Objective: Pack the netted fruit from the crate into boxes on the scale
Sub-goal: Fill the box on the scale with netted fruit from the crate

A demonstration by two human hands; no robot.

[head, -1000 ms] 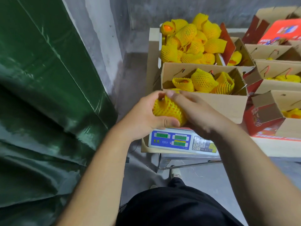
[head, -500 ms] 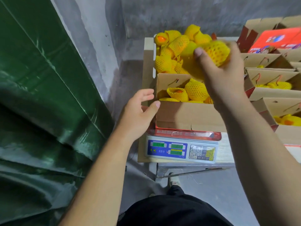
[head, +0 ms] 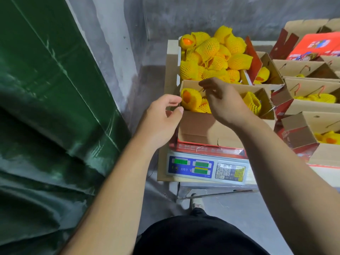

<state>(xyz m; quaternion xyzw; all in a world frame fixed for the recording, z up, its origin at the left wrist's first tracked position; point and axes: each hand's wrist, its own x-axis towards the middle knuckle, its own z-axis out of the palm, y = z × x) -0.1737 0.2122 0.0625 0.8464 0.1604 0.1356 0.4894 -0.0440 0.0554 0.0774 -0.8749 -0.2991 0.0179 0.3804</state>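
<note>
1. The box stands on the scale at centre frame; netted fruit lies inside it, at its left end.
2. Left hand rests at the box's left corner, fingers loosely curled, empty; the fruit lies just right of it.
3. Right hand hovers over the box, fingers relaxed and apart, empty.
4. The crate of netted fruit sits beyond, upper centre.
5. Scale keypad digits 1–9 and 0 readable; green displays too blurred to read.
</note>
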